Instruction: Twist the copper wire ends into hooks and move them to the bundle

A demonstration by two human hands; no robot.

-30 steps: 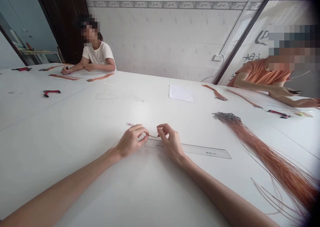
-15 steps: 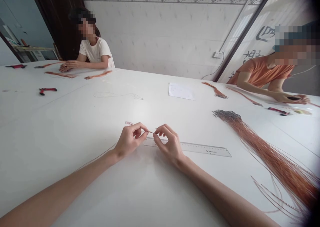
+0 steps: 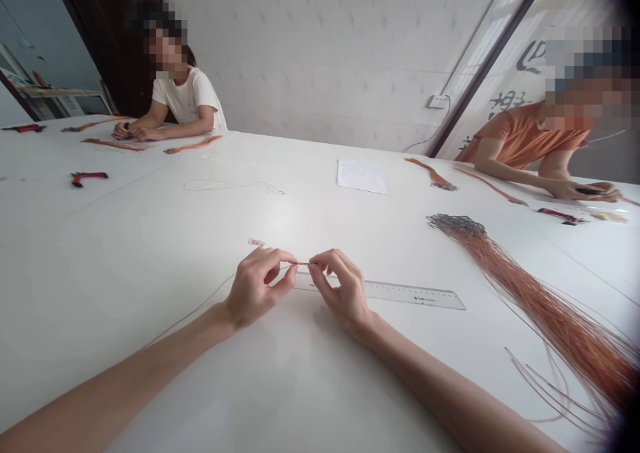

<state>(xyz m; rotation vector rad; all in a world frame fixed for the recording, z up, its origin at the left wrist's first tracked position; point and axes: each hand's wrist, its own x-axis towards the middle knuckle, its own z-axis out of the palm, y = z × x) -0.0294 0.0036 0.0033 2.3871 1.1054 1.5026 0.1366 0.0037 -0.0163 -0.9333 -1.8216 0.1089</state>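
My left hand (image 3: 260, 283) pinches a thin reddish-brown cord (image 3: 193, 312) between thumb and forefinger; the cord trails back along my left forearm. Facing it, my right hand (image 3: 343, 286) pinches the short end of the same cord, and a small stretch shows between the fingertips. Just below and behind my right hand lies a clear ruler (image 3: 415, 294), its left part partly hidden by the fingers. A small printed label (image 3: 257, 242) rests on the table beyond my left hand.
A large bundle of brown cords (image 3: 520, 280) with dark metal ends spans the right side. Farther off are white paper (image 3: 363, 176), red pliers (image 3: 89, 177), more pliers (image 3: 560, 216) and small cord bundles. Two people sit across the white table (image 3: 200, 386).
My hands still pinch the cord; more of it shows between my fingertips, now nearly level. The view has shifted slightly. The person at the left has moved their hands and holds something dark.
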